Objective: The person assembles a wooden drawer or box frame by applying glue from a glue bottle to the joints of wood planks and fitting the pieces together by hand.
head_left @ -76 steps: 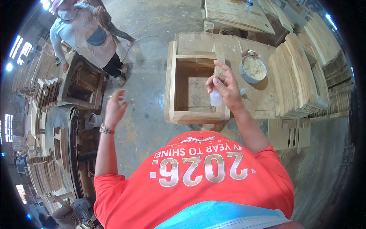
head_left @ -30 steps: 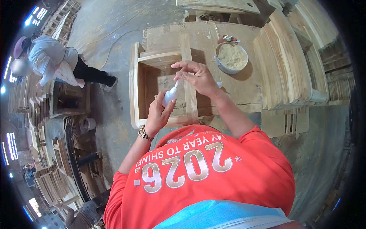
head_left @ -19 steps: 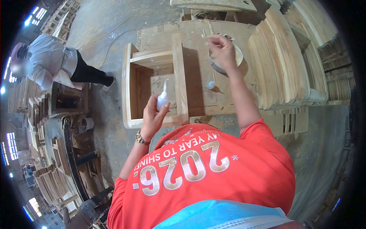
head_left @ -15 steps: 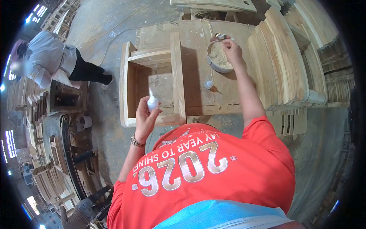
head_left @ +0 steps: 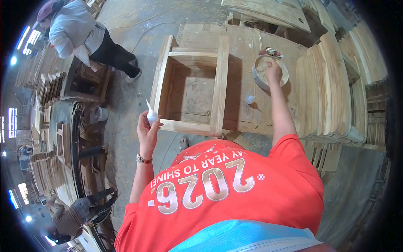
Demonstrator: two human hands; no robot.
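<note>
While the left hand (head_left: 147, 133) holds the bottle (head_left: 152, 116), probably light and squeezable, mid-body, the right hand (head_left: 273, 72) is narrowed over the bowl (head_left: 261, 82) near the table's (head_left: 239, 113) far edge.

Head camera | worn up high, on the head | looks down and forward | blue mask (head_left: 243, 236) closest, at the bottom | red shirt (head_left: 268, 185) next | wooden frame (head_left: 221, 86) farther off, near the middle | wide, round view

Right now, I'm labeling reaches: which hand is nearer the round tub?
Right. The right hand is over the tub; the left hand, holding a white bottle, is by the near left corner of the wooden frame.
</note>
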